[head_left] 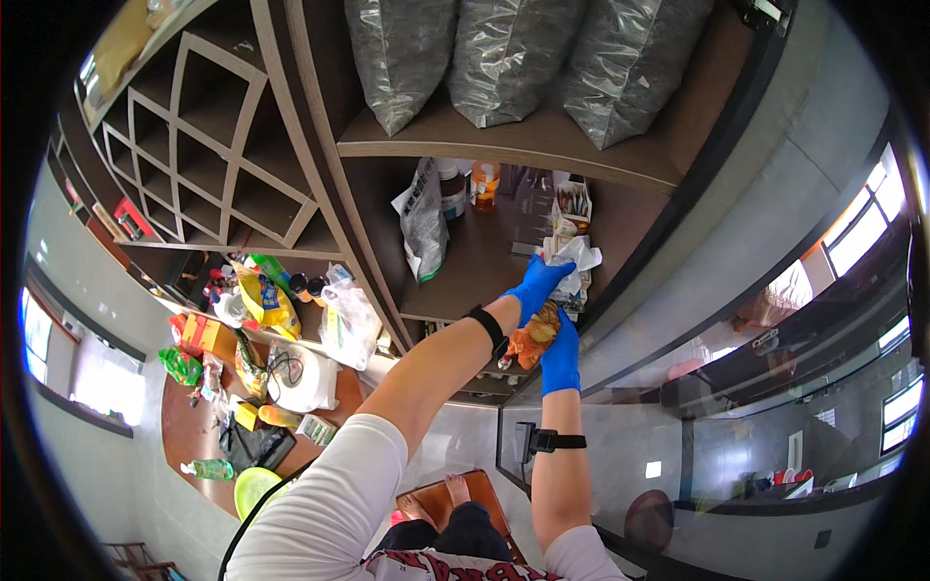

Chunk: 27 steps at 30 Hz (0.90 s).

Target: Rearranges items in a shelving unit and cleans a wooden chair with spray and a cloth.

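Observation:
Both my hands wear blue gloves and reach to the right side of an open cabinet shelf (465,286). My left hand (536,288) is closed at the edge of a crumpled white packet (573,254), its fingertips partly hidden against it. Just below, my right hand (561,356) is closed on a bunched orange and tan cloth (533,337) near the shelf's front edge. Behind the white packet stands a box of small packets (572,201). Farther left on the shelf are an orange bottle (484,184), a dark jar (451,190) and a grey-white plastic bag (423,225).
Three grey filled bags (513,63) sit on the shelf above. Diamond-shaped racks (179,145) are at left. A cluttered table (194,441) holds a white appliance (302,380) and a green basin (255,492). My bare feet (456,489) are on a brown stool (489,513); glass panels stand at right.

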Available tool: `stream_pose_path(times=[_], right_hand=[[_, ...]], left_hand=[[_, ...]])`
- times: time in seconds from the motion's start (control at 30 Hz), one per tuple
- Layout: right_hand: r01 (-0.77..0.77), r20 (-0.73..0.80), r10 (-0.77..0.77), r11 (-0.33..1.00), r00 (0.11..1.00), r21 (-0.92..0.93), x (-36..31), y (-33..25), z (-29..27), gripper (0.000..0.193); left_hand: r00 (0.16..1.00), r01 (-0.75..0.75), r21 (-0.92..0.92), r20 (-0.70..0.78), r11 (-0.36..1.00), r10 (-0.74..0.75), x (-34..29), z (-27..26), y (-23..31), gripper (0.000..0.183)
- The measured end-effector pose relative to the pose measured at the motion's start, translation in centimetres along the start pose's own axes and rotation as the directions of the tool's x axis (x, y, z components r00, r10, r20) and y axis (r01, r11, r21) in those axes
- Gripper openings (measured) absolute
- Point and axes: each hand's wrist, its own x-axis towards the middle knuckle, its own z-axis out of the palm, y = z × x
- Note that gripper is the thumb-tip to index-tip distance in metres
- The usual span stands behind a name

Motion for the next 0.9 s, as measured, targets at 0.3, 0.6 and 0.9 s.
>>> stream_pose_path(times=[0.3, 0.6, 0.9], right_hand=[[-0.006, -0.044, 0.006, 1.0, 0.999, 0.013, -0.6, 1.9, -1.2, 0.036], [0.032, -0.078, -0.034, 0.999, 0.996, -0.029, -2.0, 1.9, -0.3, 0.036], [-0.018, -0.09, 0.015, 0.999, 0.996, -0.038, -4.1, 2.6, -2.2, 0.034]], left_hand=[[1.0, 0.01, 0.052, 0.02, 0.999, -0.011, -3.1, -2.2, 3.1, 0.103], [0.994, 0.079, -0.06, 0.087, 0.995, -0.073, -5.2, -3.0, 3.2, 0.05], [0.837, -0.372, 0.893, 0.204, 0.254, 0.508, -5.2, -10.2, -1.3, 0.031]])
